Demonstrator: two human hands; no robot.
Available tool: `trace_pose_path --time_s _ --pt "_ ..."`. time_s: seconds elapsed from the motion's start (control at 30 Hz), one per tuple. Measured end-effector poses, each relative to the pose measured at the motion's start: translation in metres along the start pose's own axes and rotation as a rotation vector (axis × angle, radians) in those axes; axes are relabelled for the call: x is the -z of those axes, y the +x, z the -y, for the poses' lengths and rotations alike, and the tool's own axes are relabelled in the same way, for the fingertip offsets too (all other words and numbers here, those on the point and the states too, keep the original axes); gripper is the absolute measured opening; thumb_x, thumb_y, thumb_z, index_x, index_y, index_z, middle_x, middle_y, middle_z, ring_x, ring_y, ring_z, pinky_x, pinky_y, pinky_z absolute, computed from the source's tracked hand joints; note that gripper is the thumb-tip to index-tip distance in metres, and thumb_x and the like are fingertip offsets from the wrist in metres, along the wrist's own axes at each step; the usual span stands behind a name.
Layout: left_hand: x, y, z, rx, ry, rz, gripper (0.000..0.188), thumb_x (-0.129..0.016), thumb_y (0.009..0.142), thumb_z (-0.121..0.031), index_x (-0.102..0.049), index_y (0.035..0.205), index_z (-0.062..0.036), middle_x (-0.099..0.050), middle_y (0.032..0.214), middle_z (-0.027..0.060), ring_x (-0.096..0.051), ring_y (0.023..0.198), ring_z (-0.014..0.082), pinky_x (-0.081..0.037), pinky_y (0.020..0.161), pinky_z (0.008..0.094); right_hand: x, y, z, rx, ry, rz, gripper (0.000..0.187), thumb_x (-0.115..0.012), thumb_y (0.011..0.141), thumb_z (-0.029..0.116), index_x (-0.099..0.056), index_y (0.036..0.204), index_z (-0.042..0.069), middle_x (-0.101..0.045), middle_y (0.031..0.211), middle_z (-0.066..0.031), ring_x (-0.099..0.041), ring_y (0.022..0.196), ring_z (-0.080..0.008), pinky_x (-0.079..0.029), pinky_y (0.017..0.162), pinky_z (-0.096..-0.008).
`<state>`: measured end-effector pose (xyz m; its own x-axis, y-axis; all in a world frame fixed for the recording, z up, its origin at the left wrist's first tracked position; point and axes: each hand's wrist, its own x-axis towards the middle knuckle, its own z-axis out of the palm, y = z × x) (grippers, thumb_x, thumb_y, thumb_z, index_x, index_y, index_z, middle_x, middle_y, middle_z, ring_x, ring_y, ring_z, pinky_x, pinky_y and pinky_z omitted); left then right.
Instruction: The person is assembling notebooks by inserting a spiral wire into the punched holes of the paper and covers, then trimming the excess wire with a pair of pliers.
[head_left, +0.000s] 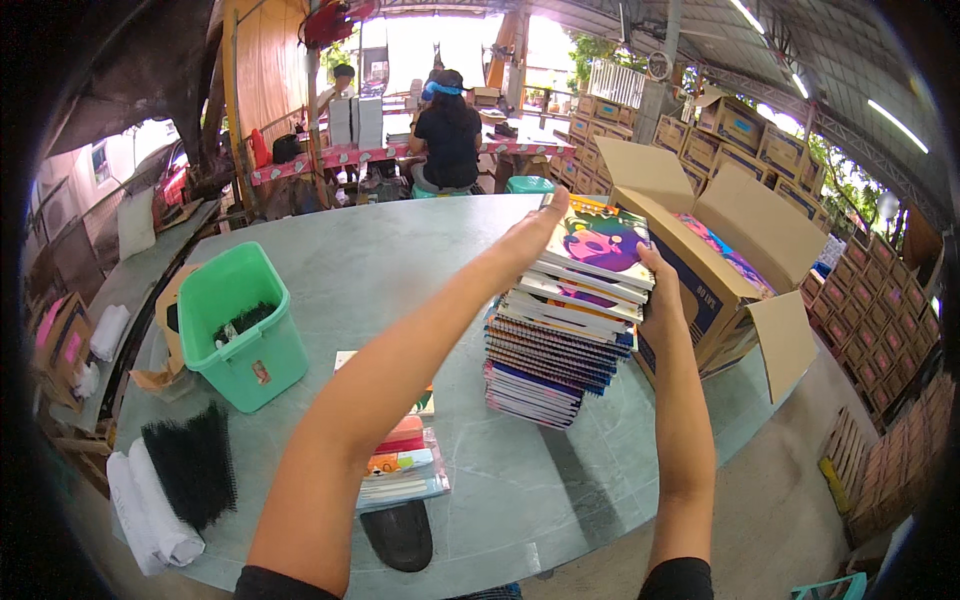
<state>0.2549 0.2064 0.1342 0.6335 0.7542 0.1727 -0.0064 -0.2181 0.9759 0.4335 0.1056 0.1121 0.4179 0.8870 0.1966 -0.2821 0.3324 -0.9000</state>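
Note:
A tall stack of spiral notebooks stands on the grey-green table, its upper part leaning to the right. The top notebook has a colourful cover with a purple and pink cartoon figure. My left hand grips the stack's far left edge near the top, and its fingers are partly hidden behind it. On the right side, my right hand presses against the upper notebooks, thumb at the top cover. Just beyond it is an open cardboard box with colourful covers inside.
At the left stands a green plastic bin holding black coils. Black spiral coils and white rolls lie nearby. Thin booklets sit under my left forearm, beside a dark object. A seated person and piled cartons are farther back.

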Motion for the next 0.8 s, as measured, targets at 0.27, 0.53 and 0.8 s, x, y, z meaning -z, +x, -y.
trace_pose_path --time_s 0.27,0.53,0.8 --pt "0.026 -0.029 0.003 -0.053 0.164 0.010 0.096 -0.024 0.080 -0.078 -0.021 0.143 -0.0052 -0.027 0.146 0.0133 -0.032 0.129 0.0260 -0.024 0.105 0.0403 0.017 -0.007 0.017 0.396 -0.623 -0.144 0.064 -0.054 0.084 0.022 -0.029 0.136 -0.004 -0.043 0.132 -0.0185 -0.046 0.117 -0.0251 -0.036 0.098 -0.0361" --pt "0.210 -0.179 0.173 0.267 1.072 0.108 0.036 -0.067 0.078 -0.026 -0.063 0.108 -0.0049 -0.068 0.091 0.0111 -0.064 0.079 0.0224 -0.050 0.073 0.0356 -0.061 -0.117 -0.154 -0.036 -0.486 0.571 0.025 -0.054 0.089 0.013 -0.059 0.110 0.000 -0.063 0.109 -0.0119 -0.060 0.096 -0.0221 -0.044 0.087 -0.0319" --pt "0.211 -0.256 0.246 -0.028 1.316 0.246 0.055 -0.065 0.074 -0.022 -0.048 0.122 -0.0007 -0.055 0.117 0.0173 -0.054 0.107 0.0319 -0.043 0.092 0.0402 -0.125 -0.070 -0.292 0.554 -1.364 1.150 0.045 -0.068 0.075 0.025 -0.057 0.116 0.010 -0.057 0.108 -0.0106 -0.052 0.107 -0.0297 -0.044 0.090 -0.0395"
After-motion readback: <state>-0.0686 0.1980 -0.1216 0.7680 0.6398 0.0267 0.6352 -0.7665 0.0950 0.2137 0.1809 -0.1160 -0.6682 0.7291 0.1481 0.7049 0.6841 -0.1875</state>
